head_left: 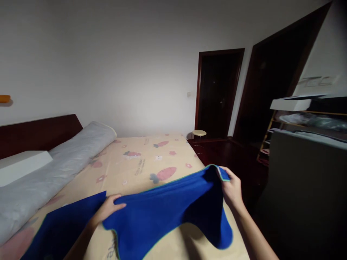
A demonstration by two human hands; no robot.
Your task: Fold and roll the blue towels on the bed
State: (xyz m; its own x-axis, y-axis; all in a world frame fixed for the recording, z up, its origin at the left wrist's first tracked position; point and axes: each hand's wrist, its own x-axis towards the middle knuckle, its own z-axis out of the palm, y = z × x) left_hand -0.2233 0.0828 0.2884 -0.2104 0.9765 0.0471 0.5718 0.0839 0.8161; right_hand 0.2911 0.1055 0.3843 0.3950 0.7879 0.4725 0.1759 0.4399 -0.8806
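Observation:
A blue cloth [162,209] with thin green edging stretches between my two hands over the bed. At its upper right corner my right hand [231,186] is closed on the edge, lifting that side so it hangs in a curved fold. My left hand [108,208] grips the cloth's left end, with the thumb lying over the front. Beside and partly behind my left forearm, another blue cloth piece [65,220] lies on the bed; whether it joins the held cloth I cannot tell.
The bed [146,148] has a beige sheet printed with carrots and flowers. A long grey bolster [73,155] and a white box-like object [24,164] lie along the dark headboard [40,130]. Beyond stands a round stool [199,133]; a dark cabinet [306,187] and shelves are at right.

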